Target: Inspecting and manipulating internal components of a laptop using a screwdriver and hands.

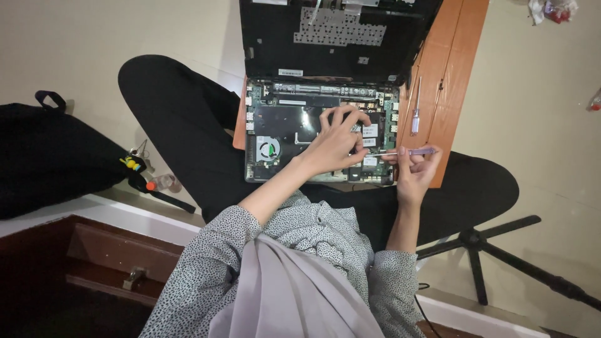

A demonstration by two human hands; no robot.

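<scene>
The left hand (pixel 335 141) rests with fingers spread, empty, on the opened laptop (pixel 282 134); the right hand (pixel 416 168) pinches a slim purple screwdriver (pixel 413 151).

Screwdriver (pixel 410 151): translucent purple plastic handle, thin bright metal shaft. Opened laptop (pixel 320 134): matt black plastic shell, green circuit board. Board under it (pixel 452 56): smooth orange-brown wood. Sleeves (pixel 206 263): speckled cloth.

A home room is suggested rather than a workshop. An opened laptop (pixel 320 134) is worked on over a small orange board (pixel 452 69) laid across the lap, on a plain floor (pixel 551 125). A black bag (pixel 47 156) and a tripod (pixel 501 250) are seen nearby
</scene>
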